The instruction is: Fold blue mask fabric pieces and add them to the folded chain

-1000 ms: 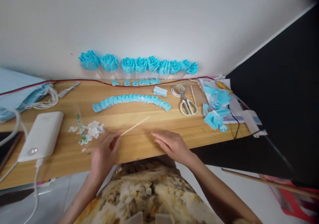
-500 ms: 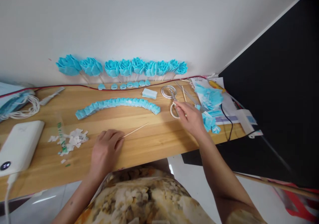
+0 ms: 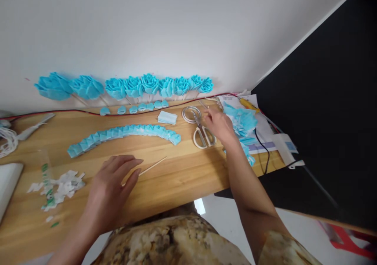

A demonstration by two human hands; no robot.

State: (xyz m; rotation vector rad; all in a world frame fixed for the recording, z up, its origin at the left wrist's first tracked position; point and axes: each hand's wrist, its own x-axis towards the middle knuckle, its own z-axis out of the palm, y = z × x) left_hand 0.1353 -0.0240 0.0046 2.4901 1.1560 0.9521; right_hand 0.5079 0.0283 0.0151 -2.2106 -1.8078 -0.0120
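A thin wooden stick [image 3: 153, 166] lies on the table, its near end at the thumb of my left hand [image 3: 110, 188]. The thumb and fingers of that hand are apart. My right hand [image 3: 219, 125] is at the back right, its fingers bent together over a thin clear strip [image 3: 203, 104]; what they pinch is hidden. Just left of it lie scissors [image 3: 203, 136] with white handles, their blades across a roll of tape [image 3: 187, 114]. A curved row of folded light-blue pieces [image 3: 126, 131] lies in the middle. Behind it is a small stack of blue sheets [image 3: 167, 117].
Several blue paper roses [image 3: 150, 84] on sticks lean against the wall. Small blue rolled pieces [image 3: 142, 107] line the back edge, beside a red-black cable [image 3: 118, 114]. White scraps [image 3: 69, 183] lie left; crumpled blue pieces [image 3: 240, 119] lie right. A white power bank [image 3: 8, 182] is far left.
My right hand has left the scissors and moved back, toward the clear strip. My left thumb and fingers have spread apart beside the stick. The view has shifted right.
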